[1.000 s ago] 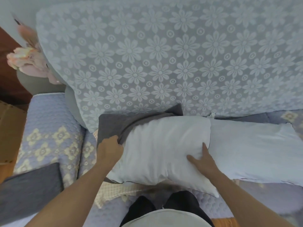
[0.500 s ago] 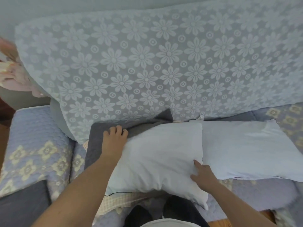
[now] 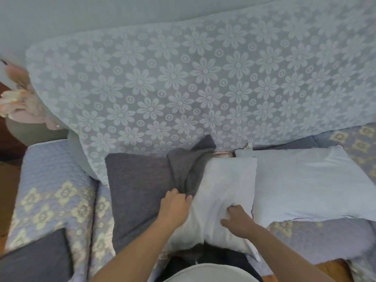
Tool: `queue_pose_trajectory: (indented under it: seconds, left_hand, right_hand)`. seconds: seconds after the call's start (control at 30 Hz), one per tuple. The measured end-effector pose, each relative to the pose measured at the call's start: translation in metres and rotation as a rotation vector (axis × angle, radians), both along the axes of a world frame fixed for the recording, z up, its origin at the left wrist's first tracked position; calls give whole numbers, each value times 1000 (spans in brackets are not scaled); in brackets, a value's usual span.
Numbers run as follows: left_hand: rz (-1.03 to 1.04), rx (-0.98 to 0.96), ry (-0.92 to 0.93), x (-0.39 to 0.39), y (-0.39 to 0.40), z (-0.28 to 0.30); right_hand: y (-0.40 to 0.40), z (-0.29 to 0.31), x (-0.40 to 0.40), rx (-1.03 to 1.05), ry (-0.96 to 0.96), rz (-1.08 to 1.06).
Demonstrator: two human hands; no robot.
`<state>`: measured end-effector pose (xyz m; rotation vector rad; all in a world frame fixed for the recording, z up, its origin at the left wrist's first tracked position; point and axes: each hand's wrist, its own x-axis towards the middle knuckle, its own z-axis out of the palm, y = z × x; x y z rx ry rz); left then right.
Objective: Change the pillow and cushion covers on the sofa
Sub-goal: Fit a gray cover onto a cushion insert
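Observation:
A bare white pillow (image 3: 223, 192) lies on the sofa seat in front of me, its left part inside a dark grey cover (image 3: 140, 186). My left hand (image 3: 176, 206) grips the bunched edge of the grey cover where it lies over the pillow's left side. My right hand (image 3: 237, 218) presses on the pillow's lower right, its fingers digging into the fabric. A second bare white pillow (image 3: 309, 184) lies flat just to the right, touching the first.
The sofa back (image 3: 203, 88) carries a pale blue lace throw with flowers. The quilted blue seat cover (image 3: 55, 192) spreads left. Another dark grey cover (image 3: 34, 259) lies at the bottom left. Pink fabric flowers (image 3: 22, 106) sit at the left edge.
My left hand came back from the far edge of the cover toward me and now grips a fold of grey cloth drawn further over the pillow. My right hand shifted slightly left on the pillow.

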<state>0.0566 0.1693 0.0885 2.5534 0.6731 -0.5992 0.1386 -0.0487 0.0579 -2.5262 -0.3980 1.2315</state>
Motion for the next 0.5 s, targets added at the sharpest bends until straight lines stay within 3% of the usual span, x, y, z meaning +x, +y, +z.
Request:
queue_pose_trajectory:
  seconds: [0.1,0.2,0.27,0.4,0.5]
  left_hand:
    - [327,-96,-250,-20,14,3]
    - [386,-339,-321,-36,32,18]
    - [269,-426,-288,-44,29,30]
    - [31,-341,-107,-70,5,15]
    - [23,-362,8,-89,11,6]
  right_hand:
    - [9,14,-3,-33,-187,-191]
    - [53,38,-6,265,-280,-262]
    - [95,50,-10,418,-109,-375]
    - [145,56,-20,475,475,-1001]
    - [134,55,-33,527,658,-1084]
